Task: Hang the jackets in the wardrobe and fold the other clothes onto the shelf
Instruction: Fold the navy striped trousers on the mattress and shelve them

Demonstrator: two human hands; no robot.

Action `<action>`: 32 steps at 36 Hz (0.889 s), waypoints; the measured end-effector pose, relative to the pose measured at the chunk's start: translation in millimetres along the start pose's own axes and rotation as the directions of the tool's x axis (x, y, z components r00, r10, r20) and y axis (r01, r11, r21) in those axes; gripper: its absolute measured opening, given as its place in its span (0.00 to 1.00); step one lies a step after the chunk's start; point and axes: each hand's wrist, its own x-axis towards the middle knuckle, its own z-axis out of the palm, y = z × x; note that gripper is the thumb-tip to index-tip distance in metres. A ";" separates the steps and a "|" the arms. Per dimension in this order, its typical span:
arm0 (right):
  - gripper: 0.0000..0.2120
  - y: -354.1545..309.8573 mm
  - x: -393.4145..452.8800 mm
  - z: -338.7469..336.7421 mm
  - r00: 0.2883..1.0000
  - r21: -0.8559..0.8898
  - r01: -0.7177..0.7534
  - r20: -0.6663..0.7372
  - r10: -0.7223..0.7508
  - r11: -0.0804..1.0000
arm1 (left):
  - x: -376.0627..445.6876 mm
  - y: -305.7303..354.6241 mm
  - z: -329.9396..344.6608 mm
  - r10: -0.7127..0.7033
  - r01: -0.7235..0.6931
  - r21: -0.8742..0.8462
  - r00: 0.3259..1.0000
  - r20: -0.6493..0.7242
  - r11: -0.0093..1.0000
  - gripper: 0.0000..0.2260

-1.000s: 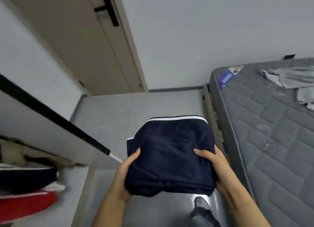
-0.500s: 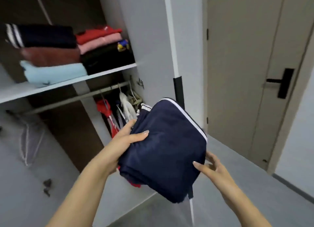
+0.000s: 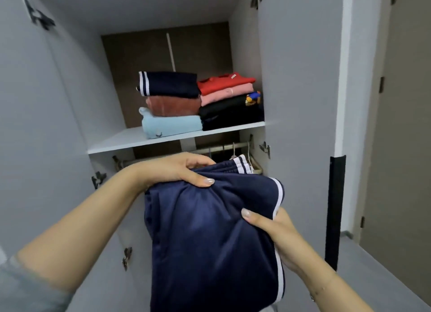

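Observation:
A folded navy garment with white stripes [image 3: 210, 237] hangs between my hands in front of the open wardrobe. My left hand [image 3: 179, 169] grips its upper left edge, thumb on top. My right hand [image 3: 272, 232] holds its right side, thumb pressed on the cloth. Above stands the white shelf [image 3: 116, 142] with two stacks: a navy striped piece [image 3: 170, 84] on a rust one and a light blue one [image 3: 172, 125], and red [image 3: 226, 82], pink and black [image 3: 231, 114] pieces on the right.
Under the shelf runs a hanging rail [image 3: 219, 148] with hangers, mostly hidden by the garment. Open wardrobe doors stand at left [image 3: 35, 125] and right [image 3: 300, 101]. A black handle strip [image 3: 334, 209] is on the right door. A beige room door [image 3: 405, 125] is at far right.
The view has turned from the bed and floor to face the wardrobe straight on. The garment has risen towards the shelf, with both hands still on it.

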 end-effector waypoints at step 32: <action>0.05 -250.1 457.5 165.9 0.974 -0.050 0.224 0.047 -0.221 0.973 | 94.6 -10.6 -383.0 0.162 -0.466 -0.118 0.517 -0.841 0.877 0.29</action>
